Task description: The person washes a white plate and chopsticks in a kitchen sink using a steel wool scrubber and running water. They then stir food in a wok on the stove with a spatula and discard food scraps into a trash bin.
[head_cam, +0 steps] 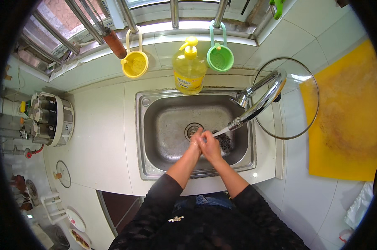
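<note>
Over the stainless steel sink [169, 115], my left hand [196, 140] and my right hand [209, 145] touch each other under a stream of water. The water runs from the chrome faucet [260, 104], which arches in from the right. My right hand's fingers are curled against my left hand; whether anything small lies between them cannot be told. Below and partly behind my hands is the round drain [190, 129]. A dark mesh-like scrubber [225, 143] lies in the basin just right of my right hand.
A yellow soap pump bottle [190, 75] stands behind the sink, between a hanging yellow strainer cup [135, 65] and a green one [220, 58]. A glass lid [296, 103] stands behind the faucet at right. A spice rack [61, 120] is on the left counter.
</note>
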The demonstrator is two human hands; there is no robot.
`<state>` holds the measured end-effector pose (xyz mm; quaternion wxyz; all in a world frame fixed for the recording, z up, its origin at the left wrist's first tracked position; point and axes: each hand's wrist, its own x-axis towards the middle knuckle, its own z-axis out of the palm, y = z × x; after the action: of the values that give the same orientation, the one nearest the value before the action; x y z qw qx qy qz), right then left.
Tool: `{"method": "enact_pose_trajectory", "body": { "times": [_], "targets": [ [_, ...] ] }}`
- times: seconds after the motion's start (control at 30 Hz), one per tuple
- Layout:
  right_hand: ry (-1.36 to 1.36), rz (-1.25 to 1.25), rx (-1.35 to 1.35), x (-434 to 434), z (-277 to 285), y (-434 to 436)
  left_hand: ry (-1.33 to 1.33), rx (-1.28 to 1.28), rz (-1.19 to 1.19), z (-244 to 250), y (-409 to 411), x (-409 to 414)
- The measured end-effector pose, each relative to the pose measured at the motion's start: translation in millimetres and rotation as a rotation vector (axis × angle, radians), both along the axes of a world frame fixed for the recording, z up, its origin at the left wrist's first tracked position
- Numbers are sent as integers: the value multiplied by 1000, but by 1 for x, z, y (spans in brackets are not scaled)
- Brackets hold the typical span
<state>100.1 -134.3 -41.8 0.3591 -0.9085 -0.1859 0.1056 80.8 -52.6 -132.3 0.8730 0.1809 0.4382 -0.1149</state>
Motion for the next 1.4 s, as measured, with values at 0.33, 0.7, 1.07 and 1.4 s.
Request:
{"method": "enact_pose_trajectory", "body": {
  "times": [0.33, 0.7, 1.07, 1.4],
  "targets": [
    [499, -250, 717, 50, 1, -15, -496, 1277, -733, -16, 46, -46],
    [746, -366, 1223, 35, 22, -52, -420, 1217, -308, 17, 8, -6],
    [1510, -421, 983, -8, -20, -53, -656, 848, -51, 93, 8, 2],
    [1131, -236, 1166, 27, -23, -62, -688, 1076, -338, 107, 16, -34]
  ]
}}
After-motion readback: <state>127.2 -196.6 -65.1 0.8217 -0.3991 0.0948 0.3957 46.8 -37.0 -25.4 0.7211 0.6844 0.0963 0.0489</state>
